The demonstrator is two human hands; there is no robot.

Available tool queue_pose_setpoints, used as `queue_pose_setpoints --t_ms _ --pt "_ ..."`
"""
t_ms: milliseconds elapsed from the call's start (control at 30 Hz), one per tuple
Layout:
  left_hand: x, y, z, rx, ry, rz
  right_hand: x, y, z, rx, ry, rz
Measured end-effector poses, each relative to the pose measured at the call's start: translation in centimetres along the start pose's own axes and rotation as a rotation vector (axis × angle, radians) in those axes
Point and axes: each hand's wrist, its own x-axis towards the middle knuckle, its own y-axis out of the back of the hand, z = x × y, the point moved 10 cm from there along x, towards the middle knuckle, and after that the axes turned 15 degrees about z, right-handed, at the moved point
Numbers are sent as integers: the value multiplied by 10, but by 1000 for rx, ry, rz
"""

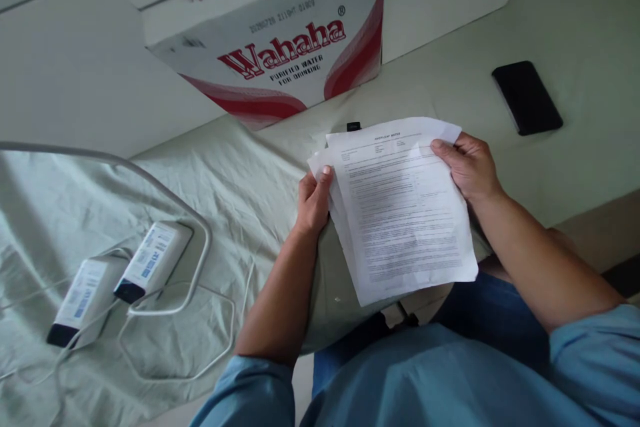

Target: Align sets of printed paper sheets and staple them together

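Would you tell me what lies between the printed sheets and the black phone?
In the head view, only bare pale cloth lies between the printed sheets and the black phone.

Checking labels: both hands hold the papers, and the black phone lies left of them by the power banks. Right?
Not quite. In the head view both hands, left and right, hold the papers, but the phone lies to their right; the power banks are left.
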Motion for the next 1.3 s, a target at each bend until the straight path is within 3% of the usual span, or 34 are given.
queue_pose_setpoints --t_ms 400,667,867,1067,1300 --pt "4 16 -11 -34 59 121 -7 -11 -4 7 8 -35" --pt "2 11 -10 -46 79 102 -8 -16 -3 26 12 -65" --pt "3 18 -10 -44 57 159 -8 -18 -5 23 7 -70" --pt "2 13 -7 -64 55 115 -7 -19 -5 2 11 -85" --pt "2 18 -12 -66 57 165 -6 -20 -2 -5 5 -89"
